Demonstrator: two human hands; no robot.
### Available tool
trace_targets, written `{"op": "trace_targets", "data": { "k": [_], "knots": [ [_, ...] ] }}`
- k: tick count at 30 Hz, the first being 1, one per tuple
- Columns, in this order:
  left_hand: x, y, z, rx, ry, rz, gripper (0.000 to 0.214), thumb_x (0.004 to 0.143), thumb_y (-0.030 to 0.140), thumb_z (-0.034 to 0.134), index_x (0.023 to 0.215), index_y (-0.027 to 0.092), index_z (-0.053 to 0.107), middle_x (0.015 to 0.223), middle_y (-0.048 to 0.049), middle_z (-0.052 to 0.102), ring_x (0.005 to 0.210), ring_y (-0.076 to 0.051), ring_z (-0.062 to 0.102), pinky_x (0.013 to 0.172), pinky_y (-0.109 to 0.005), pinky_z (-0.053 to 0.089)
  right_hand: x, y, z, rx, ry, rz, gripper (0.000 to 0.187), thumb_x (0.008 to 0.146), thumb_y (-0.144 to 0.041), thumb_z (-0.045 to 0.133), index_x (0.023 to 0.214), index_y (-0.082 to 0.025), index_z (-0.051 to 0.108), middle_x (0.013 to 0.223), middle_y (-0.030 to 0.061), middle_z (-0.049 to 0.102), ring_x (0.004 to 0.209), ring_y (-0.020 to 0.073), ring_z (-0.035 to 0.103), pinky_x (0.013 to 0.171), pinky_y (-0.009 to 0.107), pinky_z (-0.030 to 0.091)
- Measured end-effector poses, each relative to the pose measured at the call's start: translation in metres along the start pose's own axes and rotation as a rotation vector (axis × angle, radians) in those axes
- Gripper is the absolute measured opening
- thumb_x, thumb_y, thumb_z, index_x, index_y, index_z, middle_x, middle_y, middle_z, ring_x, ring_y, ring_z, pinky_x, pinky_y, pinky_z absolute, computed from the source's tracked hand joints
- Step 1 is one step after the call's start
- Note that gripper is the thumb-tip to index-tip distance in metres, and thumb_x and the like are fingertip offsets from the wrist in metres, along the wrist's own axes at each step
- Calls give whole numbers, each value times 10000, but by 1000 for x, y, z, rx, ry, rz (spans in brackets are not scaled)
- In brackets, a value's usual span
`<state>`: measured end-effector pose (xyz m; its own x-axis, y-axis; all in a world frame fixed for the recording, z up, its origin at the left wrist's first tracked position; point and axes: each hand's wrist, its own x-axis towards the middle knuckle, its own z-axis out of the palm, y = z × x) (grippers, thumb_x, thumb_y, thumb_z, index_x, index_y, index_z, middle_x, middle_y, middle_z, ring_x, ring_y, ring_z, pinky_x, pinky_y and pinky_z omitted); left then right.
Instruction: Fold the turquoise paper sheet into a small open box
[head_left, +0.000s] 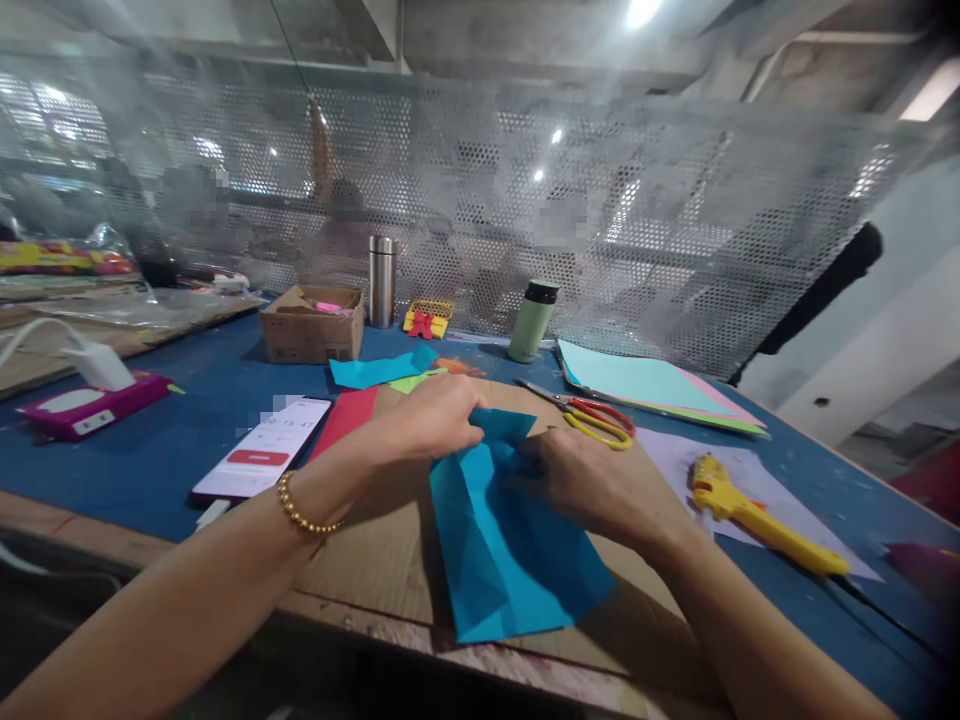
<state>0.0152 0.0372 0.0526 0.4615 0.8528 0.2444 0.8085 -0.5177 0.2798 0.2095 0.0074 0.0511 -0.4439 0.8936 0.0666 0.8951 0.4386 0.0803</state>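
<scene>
Phone (259, 455) at nine o'clock shows timer digits, roughly 00:15:47; left hand (439, 415) and right hand (577, 478) pinch their fingers shut on the twelve-o'clock edge of the blue paper (502, 545); it lies on the cardboard surface (375, 560).

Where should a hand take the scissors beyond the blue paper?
Probably at the red and yellow handle loops, coming from above on the right. The scissors lie flat and closed on the cardboard, blades pointing away left, loops nearest the right hand, which is on the blue paper.
</scene>
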Motion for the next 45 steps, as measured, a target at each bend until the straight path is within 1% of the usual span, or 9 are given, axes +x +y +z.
{"op": "trace_targets", "data": {
  "k": [9, 15, 21, 26, 29, 32, 37, 41, 45],
  "knots": [
    [-5, 4, 2, 15, 6, 3, 125, 753, 243, 581, 653, 183, 627, 684, -40, 613, 600, -156, 477, 552, -313, 234, -8, -8, -14, -47, -29, 28, 122, 824, -195, 548, 761, -214, 651, 783, 56, 680, 717, 197, 604, 584, 292, 296],
    [-6, 5, 3, 32, 29, 39, 140, 754, 224, 553, 634, 184, 612, 653, -37, 603, 594, -160, 469, 554, -320, 217, -8, -8, -14, -89, -27, 44, 153, 860, -216, 526, 819, -206, 673, 866, 91, 715, 822, 246, 653, 608, 303, 325],
    [-6, 6, 0, 32, 14, 62, 137, 735, 203, 565, 603, 174, 579, 615, -14, 552, 578, -142, 435, 541, -318, 196, -6, -2, -9, -70, -6, 31, 232, 906, -260, 503, 771, -198, 682, 819, 78, 716, 756, 206, 652, 581, 296, 312],
    [-6, 7, -4, 1, -15, 34, 154, 732, 215, 569, 585, 172, 570, 568, 4, 500, 544, -128, 417, 518, -306, 197, -5, 15, 1, -161, 136, 104, 397, 905, -538, 543, 725, -197, 638, 699, 78, 673, 674, 219, 632, 568, 300, 313],
    [-5, 5, -2, -31, -44, 0, 144, 720, 252, 589, 599, 174, 591, 582, -3, 524, 543, -130, 440, 515, -288, 235, -4, 25, 7, -169, 312, 114, 414, 830, -587, 629, 954, -192, 636, 850, 91, 702, 747, 255, 651, 595, 303, 358],
    [-4, 8, -1, -43, -82, -38, 142, 706, 265, 599, 597, 173, 605, 584, -11, 533, 563, -143, 471, 532, -283, 268, 0, 29, 10, -48, 398, 14, 523, 769, -439, 726, 1192, -167, 582, 1106, 126, 687, 941, 281, 654, 696, 314, 425],
    [-9, 20, -3, -116, -119, 9, 127, 716, 285, 619, 664, 175, 652, 592, -1, 532, 592, -155, 489, 548, -282, 278, 3, 16, -2, 205, 203, -67, 265, 764, -247, 704, 1028, -218, 704, 1039, 40, 729, 937, 212, 658, 744, 266, 416],
    [-11, 22, -2, -208, -110, 117, 106, 729, 238, 608, 654, 170, 637, 587, 17, 527, 581, -131, 473, 549, -273, 279, -4, 0, -14, 179, 107, 14, 153, 801, -328, 687, 892, -215, 737, 836, 26, 728, 748, 178, 641, 575, 249, 325],
    [-8, 16, 5, -233, -129, 121, 102, 720, 195, 579, 658, 166, 654, 553, 26, 494, 550, -121, 435, 537, -286, 247, -6, -4, -13, 193, 79, 36, 182, 839, -325, 630, 727, -199, 699, 661, 3, 661, 604, 132, 579, 514, 242, 267]
  ]
}}
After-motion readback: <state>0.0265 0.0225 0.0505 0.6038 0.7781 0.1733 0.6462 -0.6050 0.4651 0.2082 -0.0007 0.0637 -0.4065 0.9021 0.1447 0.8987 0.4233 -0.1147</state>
